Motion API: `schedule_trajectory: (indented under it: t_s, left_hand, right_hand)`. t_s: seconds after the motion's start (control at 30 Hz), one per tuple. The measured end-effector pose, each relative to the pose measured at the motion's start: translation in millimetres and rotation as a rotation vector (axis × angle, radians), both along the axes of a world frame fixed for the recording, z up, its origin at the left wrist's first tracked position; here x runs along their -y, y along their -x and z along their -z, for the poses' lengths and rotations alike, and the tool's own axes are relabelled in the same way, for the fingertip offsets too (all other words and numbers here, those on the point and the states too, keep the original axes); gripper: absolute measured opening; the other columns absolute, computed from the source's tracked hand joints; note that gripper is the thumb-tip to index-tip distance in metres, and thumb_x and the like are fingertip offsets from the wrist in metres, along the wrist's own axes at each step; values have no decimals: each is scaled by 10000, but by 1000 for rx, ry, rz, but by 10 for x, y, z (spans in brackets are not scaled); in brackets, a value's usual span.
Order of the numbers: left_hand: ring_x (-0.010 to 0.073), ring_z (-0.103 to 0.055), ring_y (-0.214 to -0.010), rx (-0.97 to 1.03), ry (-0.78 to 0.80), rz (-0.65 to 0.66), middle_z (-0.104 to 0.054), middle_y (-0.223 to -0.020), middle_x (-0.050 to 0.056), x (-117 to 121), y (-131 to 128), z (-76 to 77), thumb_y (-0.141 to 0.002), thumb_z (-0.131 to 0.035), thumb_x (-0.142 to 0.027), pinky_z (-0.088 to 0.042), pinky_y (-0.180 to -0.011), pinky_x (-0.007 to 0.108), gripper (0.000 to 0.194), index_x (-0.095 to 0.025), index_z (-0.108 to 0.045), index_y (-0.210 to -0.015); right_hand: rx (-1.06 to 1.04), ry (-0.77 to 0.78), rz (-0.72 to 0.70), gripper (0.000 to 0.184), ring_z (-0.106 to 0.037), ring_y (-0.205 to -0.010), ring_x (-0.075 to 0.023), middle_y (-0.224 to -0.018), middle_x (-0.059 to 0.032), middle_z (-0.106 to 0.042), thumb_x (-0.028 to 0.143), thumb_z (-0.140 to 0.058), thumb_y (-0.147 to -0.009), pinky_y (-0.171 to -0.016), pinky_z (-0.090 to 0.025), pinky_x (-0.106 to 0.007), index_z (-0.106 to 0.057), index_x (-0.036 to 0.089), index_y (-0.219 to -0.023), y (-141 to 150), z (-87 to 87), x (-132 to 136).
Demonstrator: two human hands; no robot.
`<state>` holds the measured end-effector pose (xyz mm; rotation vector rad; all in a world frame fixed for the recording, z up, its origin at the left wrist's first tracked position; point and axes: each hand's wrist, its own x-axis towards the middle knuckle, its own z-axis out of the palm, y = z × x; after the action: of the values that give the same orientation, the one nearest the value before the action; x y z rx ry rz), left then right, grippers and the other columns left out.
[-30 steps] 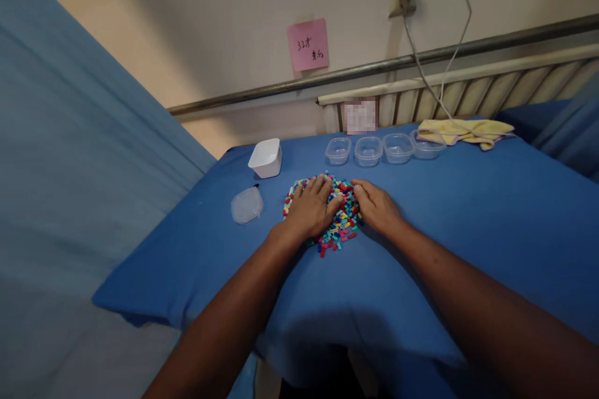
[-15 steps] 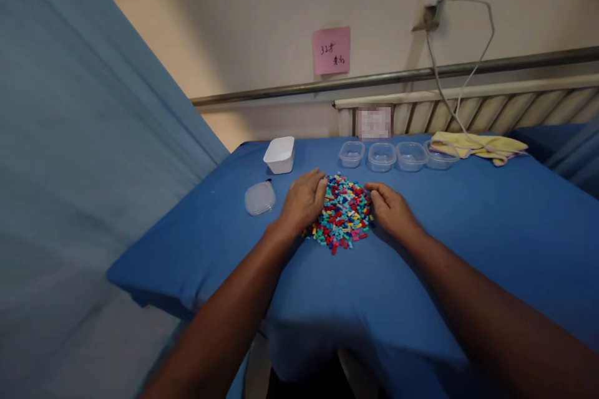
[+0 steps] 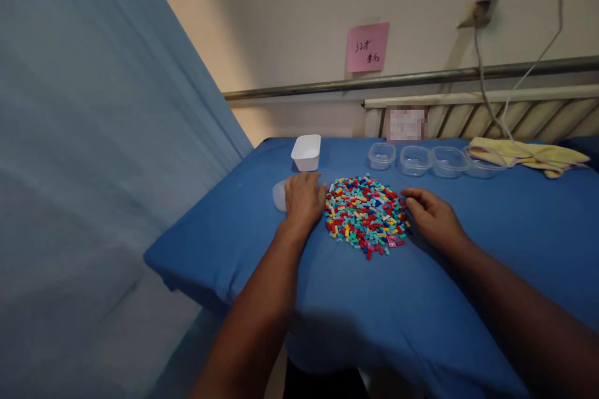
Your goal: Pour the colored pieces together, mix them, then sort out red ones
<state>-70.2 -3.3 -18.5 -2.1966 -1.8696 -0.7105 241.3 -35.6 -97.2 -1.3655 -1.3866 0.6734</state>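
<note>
A wide heap of small plastic bricks (image 3: 365, 215) in red, teal, yellow, blue and pink lies on the blue cloth. My left hand (image 3: 304, 199) is at the heap's left edge, fingers loosely bent and thumb apart, with nothing seen in it. It covers part of a clear plastic lid (image 3: 279, 196); whether it touches the lid I cannot tell. On the heap's right side, my right hand (image 3: 433, 218) rests with fingers extended and slightly curved, its tips beside the outermost bricks. I see nothing held there.
Behind the heap stand a white tub (image 3: 306, 154) and several clear containers, one of them (image 3: 415, 162) near the middle. A yellow cloth (image 3: 528, 154) lies by the rightmost container, with a white cable (image 3: 482, 75) hanging across it. A blue curtain (image 3: 116, 137) hangs at the left.
Both hands have moved apart from each other. The brick heap looks wider and more of its left side shows. My left hand now hides part of the lid. The view has shifted left.
</note>
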Motion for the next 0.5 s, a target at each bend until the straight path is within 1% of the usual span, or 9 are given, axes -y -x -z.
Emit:
schedule_trajectory:
  t_s: [0.03, 0.07, 0.1, 0.13, 0.17, 0.2, 0.27, 0.33, 0.5]
  left_hand:
    - [376, -537, -1446, -44, 34, -93, -661, -1481, 184, 4, 61, 4, -1033, -625, -386, -336, -1248, 643, 426, -208, -680, -1416]
    - [408, -466, -1509, -69, 84, -188, -602, -1555, 204, 7, 118, 8, -1009, -655, -410, -276, -1258, 720, 499, -205, -649, -1463]
    - [425, -416, -1545, -78, 146, -267, -555, -1604, 215, 9, 171, 13, -995, -666, -435, -253, -1246, 770, 555, -208, -620, -1499]
    - [429, -392, -1559, -74, 204, -319, -525, -1631, 218, 9, 217, 20, -991, -657, -453, -275, -1228, 787, 589, -213, -594, -1526]
    - [420, -393, -1559, -64, 251, -344, -513, -1642, 217, 7, 257, 29, -998, -633, -457, -331, -1211, 769, 602, -215, -572, -1545]
    - [404, -406, -1552, -56, 279, -352, -510, -1645, 215, 1, 291, 40, -1010, -600, -449, -395, -1193, 726, 599, -208, -556, -1557]
    - [382, -421, -1545, -63, 300, -344, -508, -1646, 218, -21, 341, 63, -1033, -528, -415, -476, -1162, 635, 573, -177, -551, -1553]
    - [374, -409, -1560, -87, 312, -361, -485, -1668, 219, -57, 380, 83, -1049, -466, -381, -484, -1169, 600, 555, -151, -555, -1546]
    - [384, -334, -1617, -102, 352, -494, -373, -1747, 215, -148, 470, 116, -1060, -373, -363, -425, -1207, 660, 628, -111, -465, -1628]
  right_hand:
    - [-5, 10, 0, 452, -759, -952, -277, -1103, -124, -824, 479, -615, -955, -842, -611, -416, -755, 174, -1258, 1, 4, 3]
    - [-10, 19, 1, 456, -757, -940, -273, -1093, -124, -825, 482, -622, -951, -825, -611, -408, -754, 173, -1260, 2, 7, 5]
    - [-10, 26, 1, 462, -757, -935, -271, -1092, -125, -825, 487, -629, -946, -819, -609, -406, -753, 172, -1260, 3, 10, 7]
    - [-9, 30, 1, 470, -757, -934, -272, -1095, -127, -824, 495, -637, -940, -820, -608, -409, -753, 171, -1259, 3, 11, 9]
    - [-9, 31, 4, 481, -759, -935, -275, -1098, -130, -824, 507, -643, -932, -825, -608, -415, -753, 170, -1256, 3, 12, 11]
    - [-11, 31, 8, 492, -761, -933, -279, -1098, -132, -824, 520, -648, -925, -827, -610, -421, -754, 168, -1252, 1, 12, 14]
    - [-15, 30, 14, 511, -764, -931, -284, -1094, -134, -823, 539, -658, -915, -826, -615, -425, -754, 166, -1251, -5, 8, 23]
    - [-13, 25, 25, 509, -766, -926, -281, -1081, -133, -824, 537, -664, -913, -820, -622, -418, -758, 164, -1247, -10, -3, 36]
    - [-4, -4, 32, 450, -764, -941, -269, -1073, -124, -826, 498, -660, -921, -837, -625, -401, -775, 169, -1206, -7, -35, 59]
